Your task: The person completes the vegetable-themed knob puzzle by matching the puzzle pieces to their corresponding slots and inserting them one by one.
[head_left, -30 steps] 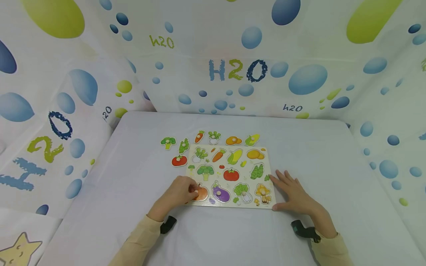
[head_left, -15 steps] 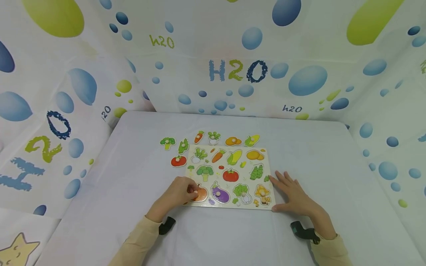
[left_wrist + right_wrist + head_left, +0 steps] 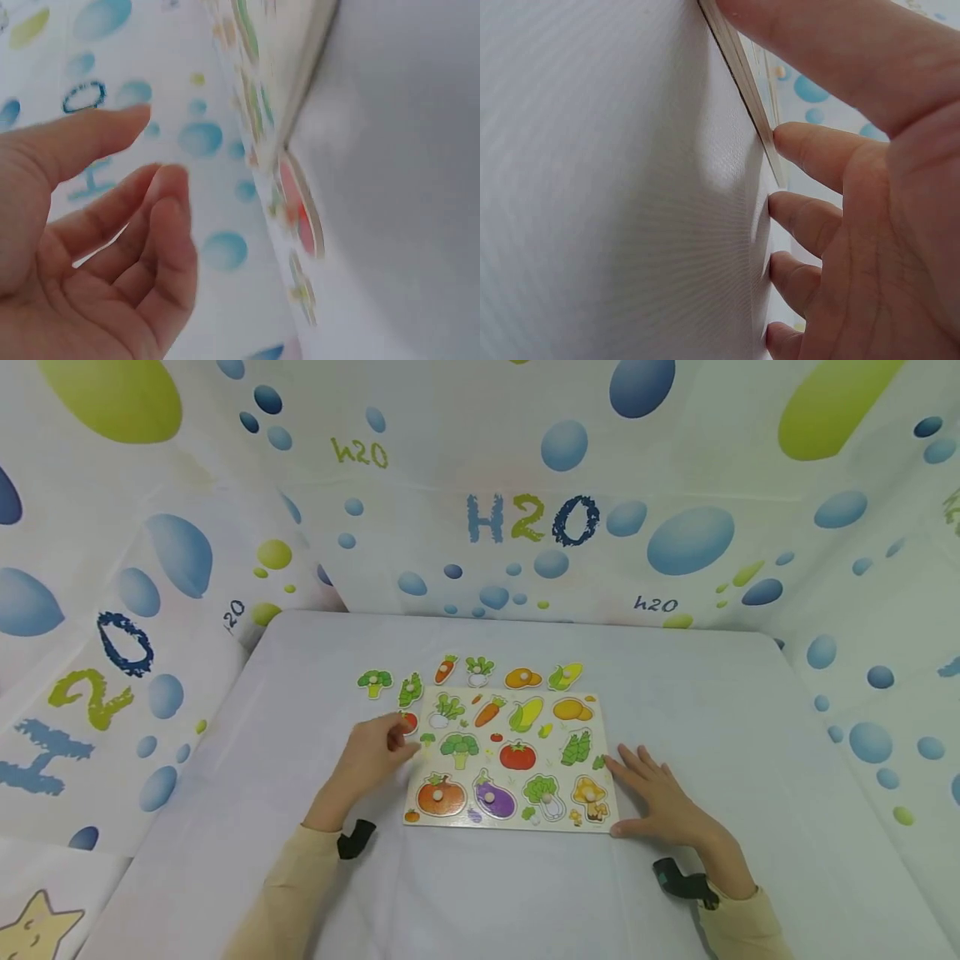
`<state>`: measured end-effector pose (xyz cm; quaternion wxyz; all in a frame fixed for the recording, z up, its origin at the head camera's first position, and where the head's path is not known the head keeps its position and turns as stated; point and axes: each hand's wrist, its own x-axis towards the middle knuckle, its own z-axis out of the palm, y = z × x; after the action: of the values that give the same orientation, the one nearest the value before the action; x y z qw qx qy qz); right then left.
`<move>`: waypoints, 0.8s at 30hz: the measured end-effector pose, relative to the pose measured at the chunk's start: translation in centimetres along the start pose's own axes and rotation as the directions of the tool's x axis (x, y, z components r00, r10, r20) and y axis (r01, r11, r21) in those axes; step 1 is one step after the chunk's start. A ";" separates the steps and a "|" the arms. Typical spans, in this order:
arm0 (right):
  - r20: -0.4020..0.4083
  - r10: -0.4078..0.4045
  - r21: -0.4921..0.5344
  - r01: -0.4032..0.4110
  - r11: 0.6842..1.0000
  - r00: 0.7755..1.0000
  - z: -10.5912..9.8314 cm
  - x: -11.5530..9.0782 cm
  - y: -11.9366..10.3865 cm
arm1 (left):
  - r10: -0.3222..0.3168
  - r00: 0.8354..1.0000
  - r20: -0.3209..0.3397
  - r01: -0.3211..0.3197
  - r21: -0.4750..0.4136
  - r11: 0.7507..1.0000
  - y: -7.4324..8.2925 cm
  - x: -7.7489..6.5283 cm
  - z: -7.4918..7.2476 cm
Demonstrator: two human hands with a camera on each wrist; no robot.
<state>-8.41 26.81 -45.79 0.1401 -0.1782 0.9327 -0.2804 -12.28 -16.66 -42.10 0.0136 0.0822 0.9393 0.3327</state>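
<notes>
In the head view my left hand (image 3: 367,756) hovers beside the tomato puzzle piece (image 3: 409,722), partly covering it. The left wrist view shows this hand's thumb and bent fingers (image 3: 174,247) apart, nothing between them, and the red tomato piece lying beyond. A vegetable peg puzzle board (image 3: 550,753) lies flat; pumpkin (image 3: 441,797), eggplant (image 3: 495,799), bok choy (image 3: 545,797) and mushroom (image 3: 591,797) knobbed pieces sit along its near row. My right hand (image 3: 663,802) rests at the board's right edge, fingers spread, thumb and forefinger against the side.
Loose knobbed pieces lie around the board: broccoli (image 3: 374,682) and peas (image 3: 410,690) at the left, carrot (image 3: 446,669), turnip (image 3: 479,671), potato (image 3: 522,678) and corn (image 3: 565,676) behind. The white-covered table (image 3: 300,660) meets printed curtains (image 3: 420,552) at back and sides.
My left hand has let go of the pumpkin piece's knob and moved up and left to the tomato piece. The pumpkin stays in the board. My right hand has stayed put.
</notes>
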 end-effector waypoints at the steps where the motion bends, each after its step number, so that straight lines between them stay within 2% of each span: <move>1: 0.001 0.002 0.002 -0.002 1.000 1.000 0.0 0.0 0.0 | -0.009 0.999 -0.034 0.009 -0.001 1.000 -0.3 0.3 -0.4; 5: 0.001 0.010 -0.001 -0.010 1.000 1.000 0.0 0.0 -0.1 | -0.012 0.990 -0.143 0.016 0.026 1.000 -1.7 1.5 -1.3; 9: -0.001 0.009 -0.006 -0.009 1.000 1.000 0.0 0.0 -0.1 | -0.014 0.984 -0.179 0.022 0.044 0.999 -2.7 2.3 -1.4; 18: -0.005 -0.004 -0.014 0.004 1.000 1.000 0.1 0.0 -0.1 | -0.091 0.991 -0.095 0.093 0.022 0.995 -3.7 3.4 -0.3; 24: -0.028 -0.029 -0.008 0.029 1.000 0.999 0.3 0.0 0.1 | -0.117 0.992 -0.044 0.119 0.025 0.993 -4.1 4.2 0.3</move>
<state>-8.31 26.74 -46.04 0.1222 -0.1882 0.9330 -0.2814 -16.97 -18.90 -44.82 0.0121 0.0196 0.9471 0.3201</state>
